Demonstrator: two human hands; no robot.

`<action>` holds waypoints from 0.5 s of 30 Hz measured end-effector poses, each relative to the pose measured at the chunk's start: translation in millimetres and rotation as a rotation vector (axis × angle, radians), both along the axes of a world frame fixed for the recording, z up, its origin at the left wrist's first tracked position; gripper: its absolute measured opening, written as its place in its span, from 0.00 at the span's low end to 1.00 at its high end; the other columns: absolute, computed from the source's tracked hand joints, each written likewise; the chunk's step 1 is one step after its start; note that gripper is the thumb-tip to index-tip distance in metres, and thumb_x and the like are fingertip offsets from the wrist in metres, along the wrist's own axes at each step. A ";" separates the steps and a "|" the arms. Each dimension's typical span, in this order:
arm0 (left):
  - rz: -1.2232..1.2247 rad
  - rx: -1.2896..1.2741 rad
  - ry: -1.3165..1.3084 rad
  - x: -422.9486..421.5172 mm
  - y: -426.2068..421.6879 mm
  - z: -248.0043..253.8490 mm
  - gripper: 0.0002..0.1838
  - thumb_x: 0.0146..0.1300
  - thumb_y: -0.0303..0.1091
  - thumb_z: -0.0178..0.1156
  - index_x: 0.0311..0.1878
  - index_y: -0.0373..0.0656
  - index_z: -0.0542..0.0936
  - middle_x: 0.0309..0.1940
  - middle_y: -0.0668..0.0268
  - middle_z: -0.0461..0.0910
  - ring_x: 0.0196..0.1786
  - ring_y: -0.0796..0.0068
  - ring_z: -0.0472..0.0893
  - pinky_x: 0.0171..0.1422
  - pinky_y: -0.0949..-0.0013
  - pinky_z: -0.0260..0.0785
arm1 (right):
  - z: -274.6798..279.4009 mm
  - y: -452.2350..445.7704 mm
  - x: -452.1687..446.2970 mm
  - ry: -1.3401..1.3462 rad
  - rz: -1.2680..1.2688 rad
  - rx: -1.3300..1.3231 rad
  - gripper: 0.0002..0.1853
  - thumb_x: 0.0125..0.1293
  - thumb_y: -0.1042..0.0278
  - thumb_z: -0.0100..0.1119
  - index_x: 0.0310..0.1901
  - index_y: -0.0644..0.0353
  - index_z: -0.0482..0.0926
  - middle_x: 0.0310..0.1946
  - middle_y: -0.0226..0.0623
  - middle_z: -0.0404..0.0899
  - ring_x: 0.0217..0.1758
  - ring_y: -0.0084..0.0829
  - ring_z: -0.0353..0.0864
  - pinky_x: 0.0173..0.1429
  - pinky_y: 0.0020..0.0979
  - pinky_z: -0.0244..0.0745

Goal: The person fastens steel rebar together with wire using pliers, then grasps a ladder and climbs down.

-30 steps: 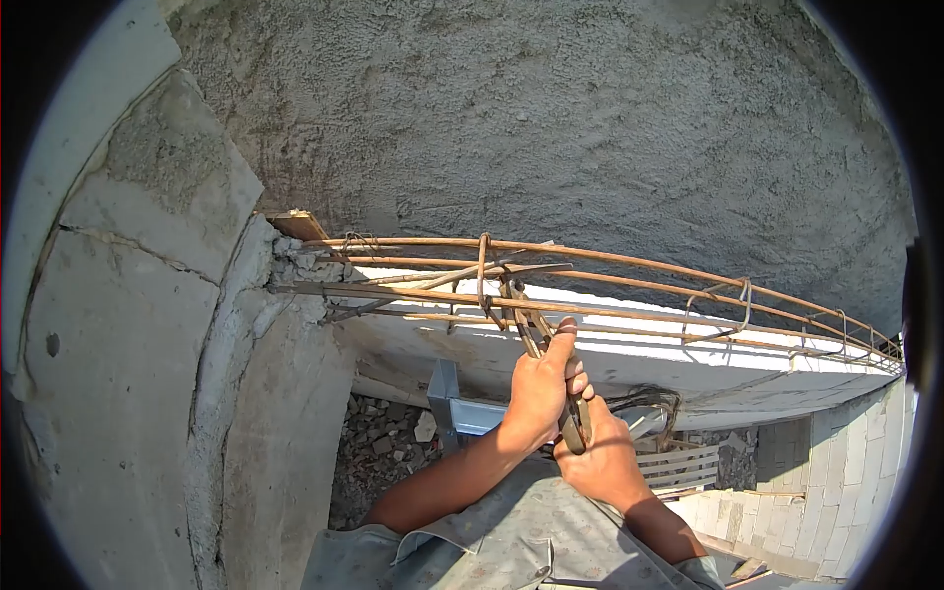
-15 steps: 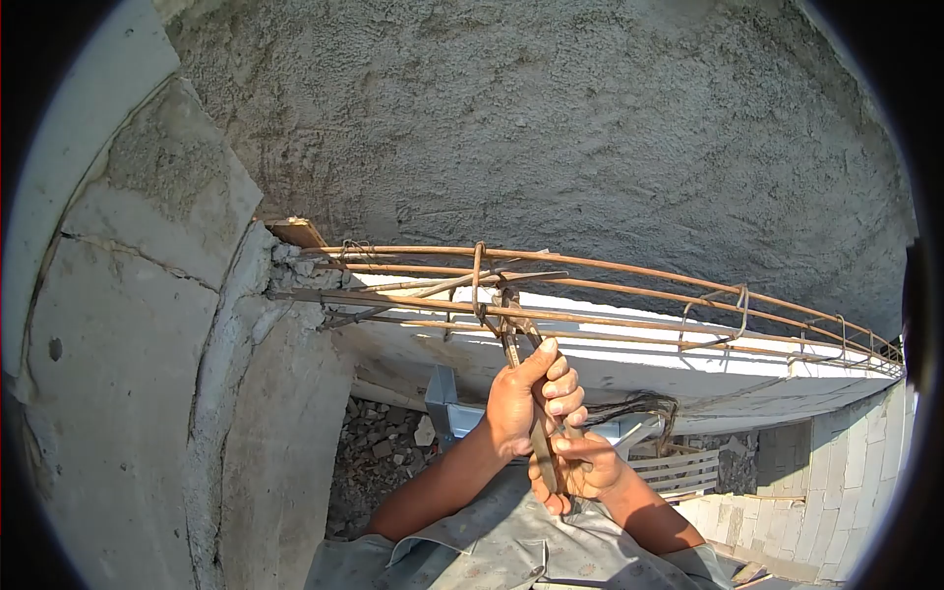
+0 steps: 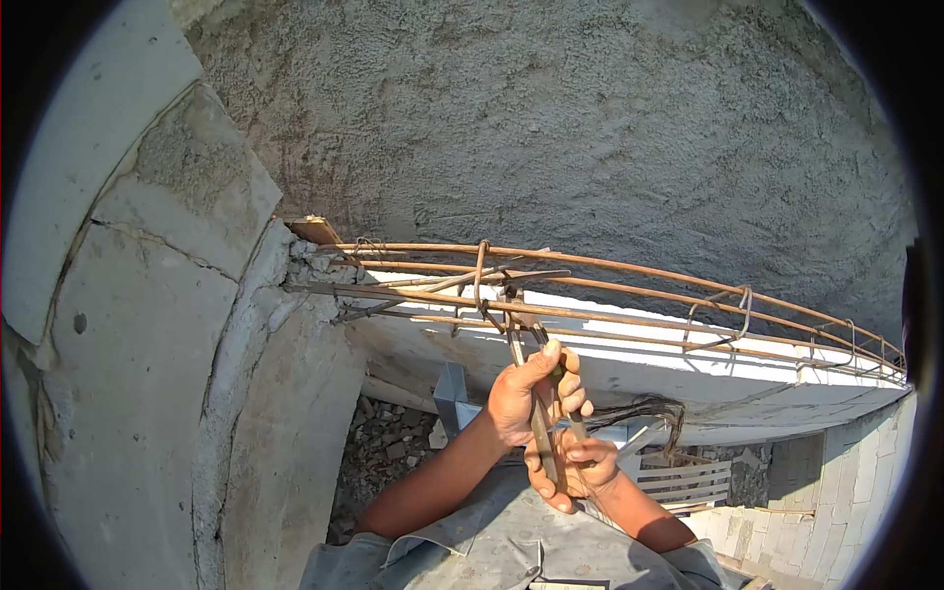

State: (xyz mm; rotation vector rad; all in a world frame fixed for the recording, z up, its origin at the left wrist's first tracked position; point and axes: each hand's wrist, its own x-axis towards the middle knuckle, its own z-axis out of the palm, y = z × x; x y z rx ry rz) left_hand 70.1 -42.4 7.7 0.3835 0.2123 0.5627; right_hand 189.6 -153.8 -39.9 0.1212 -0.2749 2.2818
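A long-handled pair of pincers [image 3: 540, 423] points up from my hands, its jaws among the rusty rebar near a tied stirrup [image 3: 481, 278]. My left hand [image 3: 523, 395] is closed around the upper part of the handles, thumb on top. Lower down, my right hand [image 3: 578, 465] has its fingers wrapped round the handle ends. The rebar cage [image 3: 610, 316] runs lengthwise above a pale block wall [image 3: 639, 364]. Short loose bars cross it left of the jaws. What the jaws touch cannot be made out.
Rough grey plaster [image 3: 590, 128] rises behind the cage. Concrete slabs [image 3: 147, 315] stand at left, with rubble [image 3: 388, 442] below. A metal channel [image 3: 451, 393], a bundle of dark wire [image 3: 657, 406] and a slatted pallet [image 3: 688, 480] lie near my arms.
Since the first frame, my right hand has shifted down and left along the handles, and my left hand has moved slightly left and down. The handles stand steeper now.
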 end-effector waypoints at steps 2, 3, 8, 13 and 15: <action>0.113 0.031 0.224 -0.4 -4.7 -0.9 0.23 0.73 0.56 0.59 0.39 0.43 0.76 0.26 0.68 0.71 0.29 0.75 0.72 0.36 0.66 0.73 | -8.6 1.4 7.8 -0.334 -0.079 0.019 0.30 0.71 0.54 0.58 0.60 0.77 0.69 0.45 0.57 0.81 0.38 0.45 0.87 0.43 0.38 0.85; 0.166 0.043 0.339 -0.7 -8.3 3.8 0.21 0.73 0.55 0.59 0.37 0.44 0.76 0.24 0.69 0.69 0.27 0.76 0.71 0.33 0.66 0.72 | 3.7 1.7 11.3 -0.562 -0.165 -0.002 0.31 0.71 0.52 0.59 0.59 0.76 0.69 0.46 0.56 0.81 0.40 0.44 0.87 0.45 0.39 0.85; 0.426 0.616 0.894 6.4 -28.2 -18.4 0.24 0.75 0.55 0.56 0.32 0.43 0.72 0.22 0.70 0.71 0.27 0.78 0.75 0.32 0.71 0.70 | 24.0 1.5 3.5 -1.340 -0.282 0.295 0.33 0.64 0.53 0.73 0.58 0.71 0.71 0.50 0.39 0.79 0.46 0.30 0.82 0.49 0.32 0.79; 0.341 0.615 0.735 -17.9 -33.6 -20.9 0.19 0.79 0.45 0.52 0.40 0.38 0.79 0.29 0.69 0.77 0.32 0.79 0.75 0.37 0.70 0.69 | 10.3 6.6 19.2 -1.697 -0.224 0.410 0.35 0.43 0.42 0.86 0.38 0.62 0.76 0.25 0.25 0.71 0.29 0.21 0.68 0.33 0.28 0.67; 0.307 0.713 0.674 -33.1 -31.4 -25.3 0.14 0.79 0.40 0.51 0.45 0.38 0.80 0.33 0.70 0.77 0.35 0.81 0.74 0.41 0.71 0.68 | 15.7 8.8 24.5 -1.643 -0.237 0.414 0.31 0.47 0.42 0.84 0.33 0.61 0.76 0.21 0.22 0.70 0.25 0.18 0.66 0.30 0.27 0.64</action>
